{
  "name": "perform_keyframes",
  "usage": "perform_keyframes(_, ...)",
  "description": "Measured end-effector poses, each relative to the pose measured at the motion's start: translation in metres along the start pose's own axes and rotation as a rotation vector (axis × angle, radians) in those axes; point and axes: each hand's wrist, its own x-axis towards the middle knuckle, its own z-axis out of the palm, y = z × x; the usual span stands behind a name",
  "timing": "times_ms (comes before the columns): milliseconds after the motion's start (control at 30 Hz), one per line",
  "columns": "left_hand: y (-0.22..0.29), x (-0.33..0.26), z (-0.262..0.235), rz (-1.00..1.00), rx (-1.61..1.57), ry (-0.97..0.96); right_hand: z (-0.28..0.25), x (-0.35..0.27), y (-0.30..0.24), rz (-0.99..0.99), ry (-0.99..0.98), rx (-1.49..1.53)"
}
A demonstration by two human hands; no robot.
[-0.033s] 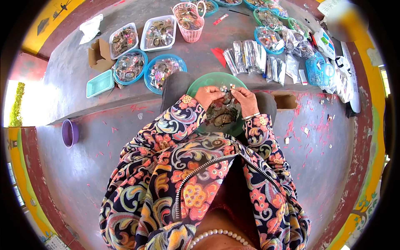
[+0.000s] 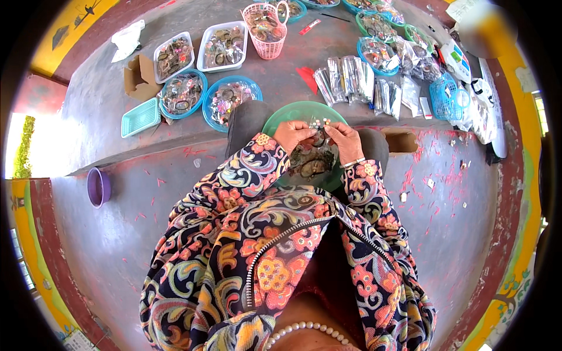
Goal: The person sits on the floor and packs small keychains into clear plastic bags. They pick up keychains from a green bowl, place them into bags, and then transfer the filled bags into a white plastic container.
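My left hand (image 2: 297, 136) and my right hand (image 2: 346, 140) meet over a green basin (image 2: 280, 115) between my knees. Their fingers pinch the two sides of a small clear packet (image 2: 318, 124) with tiny pale and coloured bead-like pieces. Its lower part is partly hidden by the fingers, and what exactly is inside is too small to tell. Below the hands, dark looped bands (image 2: 316, 168) and clear plastic lie in the basin.
On the raised ledge stand blue basins (image 2: 259, 88), white trays (image 2: 202, 61) and a pink basket (image 2: 270, 54) of small goods. Bundled clear packets (image 2: 351, 79) and a blue basket (image 2: 438, 88) lie right. A purple bucket (image 2: 98, 187) stands on the floor at left.
The tiny pieces between my fingertips have shifted slightly, and more pale ones show. Both hands stay in nearly the same place over the basin.
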Motion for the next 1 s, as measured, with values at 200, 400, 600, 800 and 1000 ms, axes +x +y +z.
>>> perform_keyframes(200,-0.004,0.003,-0.001,0.043,0.117,-0.018,0.002,0.000,0.001,0.021,0.003,-0.015)
perform_keyframes(400,-0.006,0.005,-0.004,0.038,0.081,-0.040,0.001,0.000,0.002,-0.031,-0.042,-0.006)
perform_keyframes(600,-0.013,0.010,-0.006,0.094,0.350,0.012,0.002,0.000,0.001,-0.037,-0.033,-0.066)
perform_keyframes(800,-0.006,0.004,-0.001,0.024,0.340,-0.045,0.001,0.002,0.007,-0.025,-0.069,-0.037)
perform_keyframes(1000,-0.005,0.003,-0.002,0.007,0.268,-0.095,0.000,0.002,0.009,-0.014,-0.053,-0.013)
